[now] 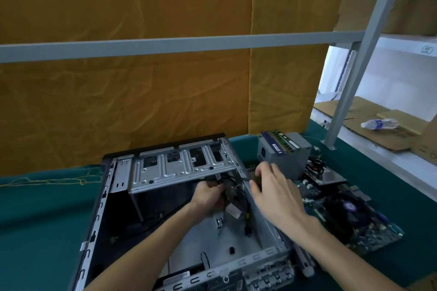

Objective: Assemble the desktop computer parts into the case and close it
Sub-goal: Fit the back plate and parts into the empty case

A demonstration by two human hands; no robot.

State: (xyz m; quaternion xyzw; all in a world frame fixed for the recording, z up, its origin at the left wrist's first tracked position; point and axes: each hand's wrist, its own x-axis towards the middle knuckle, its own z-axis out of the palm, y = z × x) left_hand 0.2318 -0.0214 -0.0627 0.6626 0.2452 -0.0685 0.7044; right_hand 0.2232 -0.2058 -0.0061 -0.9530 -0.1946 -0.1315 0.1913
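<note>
Both hands work at the open case [165, 168]; the left hand [209, 196] curls round the cables [233, 198] inside, likely clearing floor space; the right hand [275, 192], fingers spread, steadies the wall beside it; beyond, the board [350, 217] and power box [283, 153] wait outside.

Case [179, 168]: bare stamped sheet metal, showing a dull grey sheen; outer edge looking like matt black plastic. Table cover [42, 215]: green cloth, lying matt. Backdrop [142, 92]: mustard fabric, creasing and matt. Power supply [283, 156]: grey metal, appearing smooth. Motherboard [369, 234]: green board, glinting slightly. Bottle [378, 123]: clear plastic, looking glossy.
</note>
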